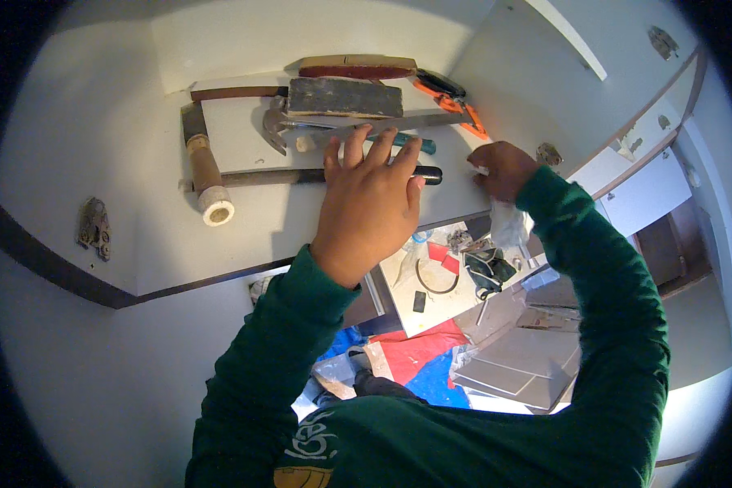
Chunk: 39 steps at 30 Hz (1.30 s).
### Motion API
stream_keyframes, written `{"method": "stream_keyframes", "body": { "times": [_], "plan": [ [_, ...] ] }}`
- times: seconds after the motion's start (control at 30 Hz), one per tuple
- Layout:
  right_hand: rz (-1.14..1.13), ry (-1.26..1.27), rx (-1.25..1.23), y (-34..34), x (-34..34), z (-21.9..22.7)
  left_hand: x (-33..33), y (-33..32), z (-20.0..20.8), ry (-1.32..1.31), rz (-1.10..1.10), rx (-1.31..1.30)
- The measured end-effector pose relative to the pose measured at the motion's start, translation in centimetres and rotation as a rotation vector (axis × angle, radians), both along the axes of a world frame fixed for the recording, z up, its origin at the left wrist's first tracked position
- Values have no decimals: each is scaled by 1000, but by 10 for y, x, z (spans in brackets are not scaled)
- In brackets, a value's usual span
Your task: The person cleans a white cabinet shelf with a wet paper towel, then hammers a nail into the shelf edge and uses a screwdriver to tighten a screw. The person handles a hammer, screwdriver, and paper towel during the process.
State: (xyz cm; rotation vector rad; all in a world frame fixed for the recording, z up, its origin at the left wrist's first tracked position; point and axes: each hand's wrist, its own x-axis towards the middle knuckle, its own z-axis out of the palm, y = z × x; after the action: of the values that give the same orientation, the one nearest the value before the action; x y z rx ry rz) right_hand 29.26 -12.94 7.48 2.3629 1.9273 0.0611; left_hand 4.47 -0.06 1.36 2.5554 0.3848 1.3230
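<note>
Mallet lying on the shelf, head left, handle running right beneath the left grip; likely head-heavy and stiff, best held by the black handle end. Spread apart at left, touch unclear; right grip curled, clamping impossible to tell.

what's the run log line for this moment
left hand: spread over brown, white-ended mallet | right hand: curled by translucent white plastic bag, grip unclear
</note>
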Motion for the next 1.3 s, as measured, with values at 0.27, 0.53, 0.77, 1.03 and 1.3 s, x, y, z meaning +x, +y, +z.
{"method": "stream_keyframes", "body": {
  "times": [0.27, 0.53, 0.77, 1.03, 1.3],
  "plan": [
    [-171, -161, 15, 7, 25, -2, 4, -5, 0, -21, -63, -21],
    [-13, -110, 49, -3, 28, -5, 5, -5, 0, -59, -78, -39],
    [-117, 126, 58, -1, -13, 5, 0, 1, 1, -15, -16, 6],
    [-329, 58, 81, 3, 11, 6, 5, -9, 1, -2, -39, 1],
    [-250, 28, 4, 2, -4, 8, 2, -2, 1, 3, -30, 13]
  ]
}}
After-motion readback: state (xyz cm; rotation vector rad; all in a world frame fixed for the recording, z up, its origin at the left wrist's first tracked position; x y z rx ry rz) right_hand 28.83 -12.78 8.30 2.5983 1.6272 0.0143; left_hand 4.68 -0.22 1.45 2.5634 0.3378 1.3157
